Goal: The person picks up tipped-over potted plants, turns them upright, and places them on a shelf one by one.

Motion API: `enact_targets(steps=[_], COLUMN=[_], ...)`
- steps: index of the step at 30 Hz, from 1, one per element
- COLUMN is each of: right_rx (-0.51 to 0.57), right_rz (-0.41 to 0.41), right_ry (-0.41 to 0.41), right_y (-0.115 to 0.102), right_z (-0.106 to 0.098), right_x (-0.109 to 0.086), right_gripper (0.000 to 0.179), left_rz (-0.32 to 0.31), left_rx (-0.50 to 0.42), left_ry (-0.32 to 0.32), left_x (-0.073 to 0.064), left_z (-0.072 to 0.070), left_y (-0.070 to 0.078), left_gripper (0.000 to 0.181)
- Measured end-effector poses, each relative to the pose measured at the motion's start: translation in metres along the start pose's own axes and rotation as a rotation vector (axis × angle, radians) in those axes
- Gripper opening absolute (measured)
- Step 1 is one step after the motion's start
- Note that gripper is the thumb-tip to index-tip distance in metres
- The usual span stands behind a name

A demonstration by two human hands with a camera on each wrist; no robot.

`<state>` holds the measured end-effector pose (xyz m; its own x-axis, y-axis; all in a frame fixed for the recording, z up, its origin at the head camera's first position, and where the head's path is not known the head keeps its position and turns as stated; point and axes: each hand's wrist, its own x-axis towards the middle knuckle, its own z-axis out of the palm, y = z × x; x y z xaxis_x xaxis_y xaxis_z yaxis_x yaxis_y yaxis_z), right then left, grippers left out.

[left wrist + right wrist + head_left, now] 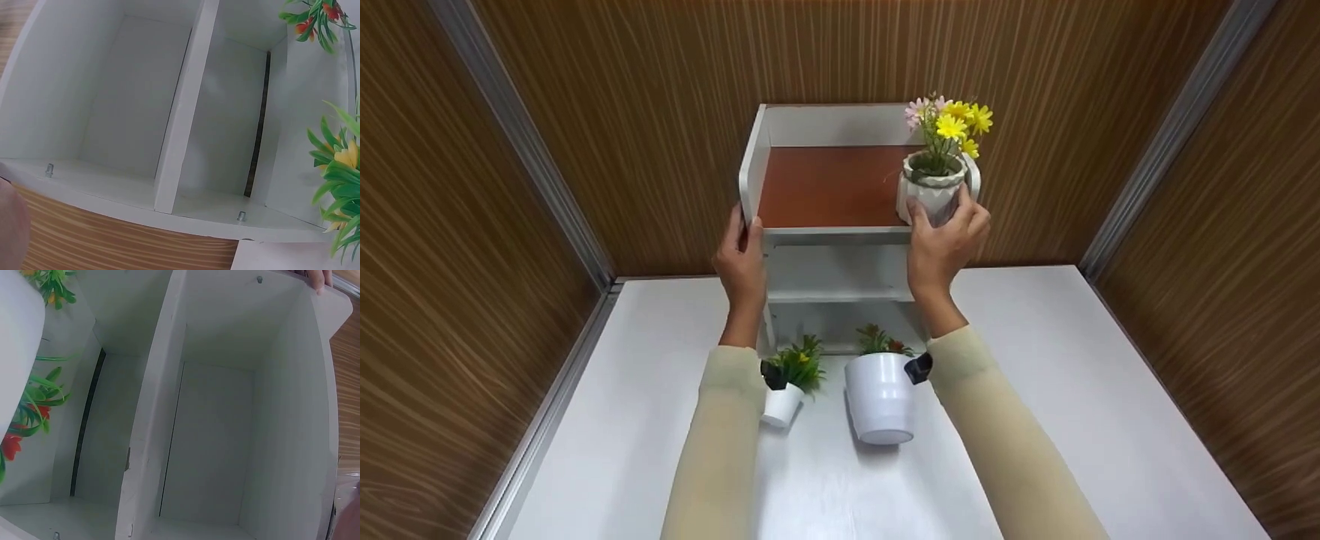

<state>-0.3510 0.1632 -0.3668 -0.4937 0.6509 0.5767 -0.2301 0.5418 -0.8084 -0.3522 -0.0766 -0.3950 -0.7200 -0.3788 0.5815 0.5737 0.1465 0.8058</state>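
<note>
A white shelf unit (840, 294) with a brown top board (829, 187) stands against the back wall. My left hand (741, 262) grips its left side panel near the front corner, thumb on the near side; its fingertips (316, 278) show over the edge in the right wrist view. At the top board's right end, my right hand (943, 251) holds a ribbed white flowerpot (934, 196) between thumb and fingers. Yellow and pink flowers (952, 124) rise from the pot, which sits upright close by the right side panel. The pot's underside is hidden.
In front of the unit, a small white pot (782, 405) with a leafy plant and a larger white pot (880, 397) with red-tinged leaves stand on the white table (1072, 420). Wood-patterned walls (660, 112) enclose three sides. Small metal pegs (242, 216) stick out inside the unit.
</note>
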Motion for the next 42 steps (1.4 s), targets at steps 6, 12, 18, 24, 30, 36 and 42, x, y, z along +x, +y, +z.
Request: enact_targets(steps=[6, 12, 18, 24, 30, 36, 42], right_rx=[-0.007, 0.047, 0.1, 0.14, 0.122, 0.13, 0.155], right_rz=[-0.023, -0.041, -0.067, -0.051, -0.075, -0.105, -0.117], right_ry=[0.011, -0.001, -0.027, -0.081, -0.106, -0.135, -0.166], right_y=[0.003, 0.009, 0.008, 0.003, 0.003, 0.01, 0.021], right_z=[0.001, -0.003, -0.011, -0.023, -0.04, -0.06, -0.078], right_x=[0.001, -0.002, -0.004, -0.008, -0.02, -0.039, -0.058], right_gripper=[0.076, 0.075, 0.073, 0.074, 0.075, 0.074, 0.072], left_rz=[-0.01, -0.041, -0.026, -0.021, -0.012, -0.001, -0.001], left_rx=[0.004, -0.023, -0.032, -0.039, -0.031, -0.02, -0.028], left_ry=[-0.003, -0.017, -0.017, -0.019, -0.007, 0.011, 0.0], left_x=[0.0, -0.002, -0.001, -0.001, 0.0, -0.001, -0.001], left_z=[0.001, 0.003, 0.004, 0.003, 0.003, 0.003, 0.003], left_y=[-0.002, -0.005, -0.007, -0.007, -0.007, -0.007, -0.006], left_gripper=[0.045, 0.047, 0.046, 0.045, 0.044, 0.042, 0.043])
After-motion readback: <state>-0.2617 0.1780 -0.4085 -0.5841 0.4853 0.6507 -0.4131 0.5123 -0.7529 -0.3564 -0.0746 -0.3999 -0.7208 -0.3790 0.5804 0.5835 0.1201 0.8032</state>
